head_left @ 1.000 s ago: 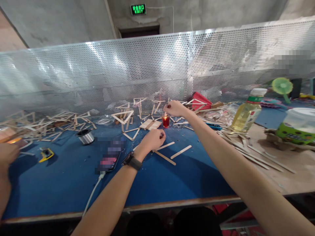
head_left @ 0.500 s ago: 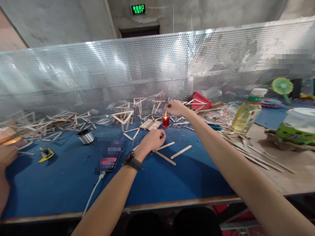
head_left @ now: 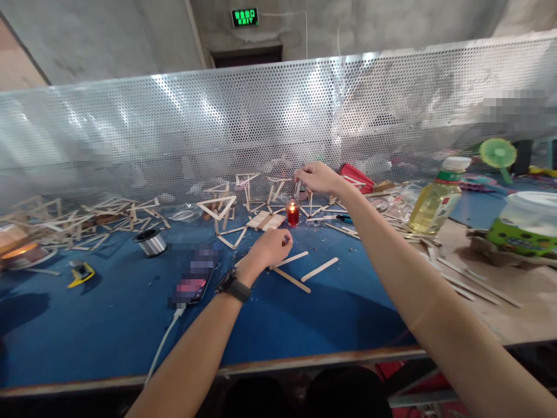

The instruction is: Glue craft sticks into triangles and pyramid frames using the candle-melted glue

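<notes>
My right hand (head_left: 319, 177) is raised just above and behind a small lit candle in a red glass (head_left: 293, 215). Its fingertips pinch a short, pale, translucent stick (head_left: 298, 188) that points down, apart from the flame. My left hand (head_left: 272, 247), with a dark watch on the wrist, rests low over the blue table with its fingers curled; what they hold, if anything, is hidden. Flat wooden craft sticks (head_left: 292, 280) lie under and beside it, with another loose stick (head_left: 319, 269) to the right. A joined panel of sticks (head_left: 265, 220) lies behind this hand.
Stick frames (head_left: 217, 206) stand along the perforated metal screen (head_left: 261, 128). To the left are a phone (head_left: 198, 276) on a white cable, a wire spool (head_left: 150, 241) and a yellow tool (head_left: 82, 273). A bottle (head_left: 437, 200) and a tub (head_left: 526, 226) stand right.
My right hand has lifted up and slightly right, taking the pale stick away from the candle flame. My left hand stays put. Another person's hand at the far left has gone out of view.
</notes>
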Tool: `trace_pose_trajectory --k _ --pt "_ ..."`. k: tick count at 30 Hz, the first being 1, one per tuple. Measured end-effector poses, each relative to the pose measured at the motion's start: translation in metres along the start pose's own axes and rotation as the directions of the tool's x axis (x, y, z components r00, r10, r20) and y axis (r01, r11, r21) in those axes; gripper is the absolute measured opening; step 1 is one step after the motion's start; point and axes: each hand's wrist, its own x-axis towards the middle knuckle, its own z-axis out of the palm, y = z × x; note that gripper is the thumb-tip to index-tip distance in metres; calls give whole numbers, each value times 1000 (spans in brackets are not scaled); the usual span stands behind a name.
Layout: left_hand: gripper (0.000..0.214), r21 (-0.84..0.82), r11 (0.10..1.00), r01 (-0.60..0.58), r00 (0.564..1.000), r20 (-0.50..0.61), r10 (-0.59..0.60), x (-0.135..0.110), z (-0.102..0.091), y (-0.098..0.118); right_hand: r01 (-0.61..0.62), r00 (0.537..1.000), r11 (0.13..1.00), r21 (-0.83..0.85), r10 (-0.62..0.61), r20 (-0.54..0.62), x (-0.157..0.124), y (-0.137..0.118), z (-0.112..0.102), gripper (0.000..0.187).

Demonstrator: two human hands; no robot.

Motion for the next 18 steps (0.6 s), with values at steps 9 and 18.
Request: trace_pose_trajectory --k 9,18 --pt "17 8 1000 -22 1000 -6 22 -4 -4 7 -37 960 999 -9 38 276 -11 -8 -21 38" --pt "29 -23 984 -175 984 -40 174 -11 8 34 -157 825 972 173 33 565 -94 35 -8 47"
